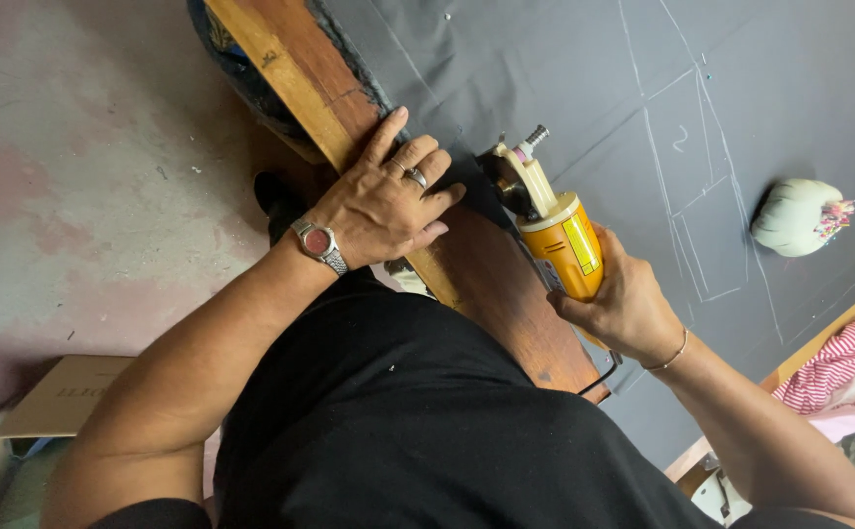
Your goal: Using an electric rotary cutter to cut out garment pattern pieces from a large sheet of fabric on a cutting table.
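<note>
Grey fabric [564,69]: dark grey cloth spread over the table, white chalk lines drawn on it, runs past the top and right frame edges.
Table [300,69]: wooden edge strip shows bare along the near side; the far corners are cut off.
Left hand [383,206]: flat, fingers spread, pressing the fabric edge down on the wooden table edge; holds nothing. Ring and wristwatch [317,241] on it.
Right hand [628,304]: wrapped tight around the orange body of the cutter, near the table's near edge.
Cutter [555,230]: handheld electric fabric cutter, orange body, cream handle, sits on the fabric just beside the left fingertips.
Hidden: blade lies under the cream guard and in shadow, cannot tell where it meets the cloth; cutter's rear end is covered by the right palm; cord [599,377] only partly seen under the wrist.
Around: white pincushion [797,217] with coloured pins lies on the fabric toward the right edge, well apart from the hands. Striped red-white cloth [829,367] off the table's right corner. Cardboard box [55,397] on the floor, lower left, cut off.
In the way: person's black shirt [398,421] blocks the lower middle.
</note>
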